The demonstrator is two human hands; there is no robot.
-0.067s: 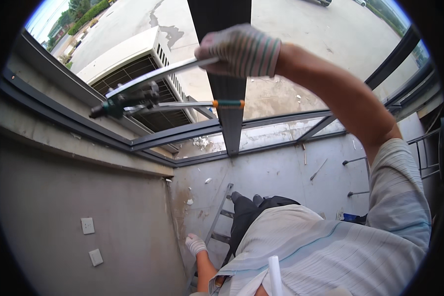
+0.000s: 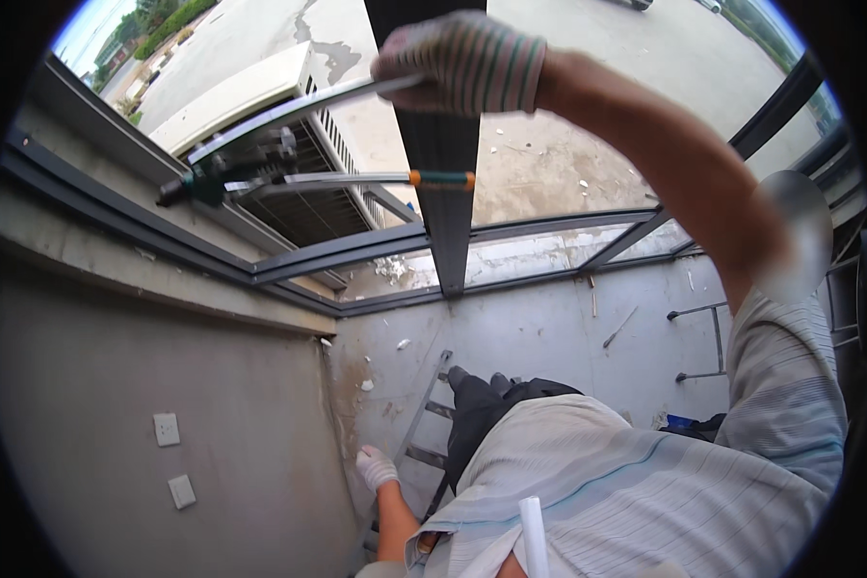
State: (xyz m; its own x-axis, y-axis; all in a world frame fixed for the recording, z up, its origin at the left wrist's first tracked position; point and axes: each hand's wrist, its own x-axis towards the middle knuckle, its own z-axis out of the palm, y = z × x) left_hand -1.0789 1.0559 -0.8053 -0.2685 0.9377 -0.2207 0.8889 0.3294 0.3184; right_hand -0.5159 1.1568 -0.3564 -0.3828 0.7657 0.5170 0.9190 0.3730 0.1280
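Right hand point(image 2: 460, 63) clasps one handle point(image 2: 299, 110) of one two-handled tool point(image 2: 207, 184); left hand point(image 2: 377, 467), grip unclear, has two wall plates point(image 2: 167, 430) leftward.

This looks like a ground-floor room under construction or fitting-out. Dark metal window framing point(image 2: 450, 222) spans the far side and runs along the left. The left wall point(image 2: 77, 385) is plain grey, with a white socket point(image 2: 167, 430) and a white switch plate point(image 2: 181, 491). White scraps point(image 2: 404, 344) and dirt litter the bare grey floor point(image 2: 530, 328) near a metal ladder point(image 2: 424, 455). Outside stand an air-conditioner outdoor unit point(image 2: 241, 91), far left, and a paved yard point(image 2: 568, 77) with a hedge point(image 2: 175, 27) beyond.
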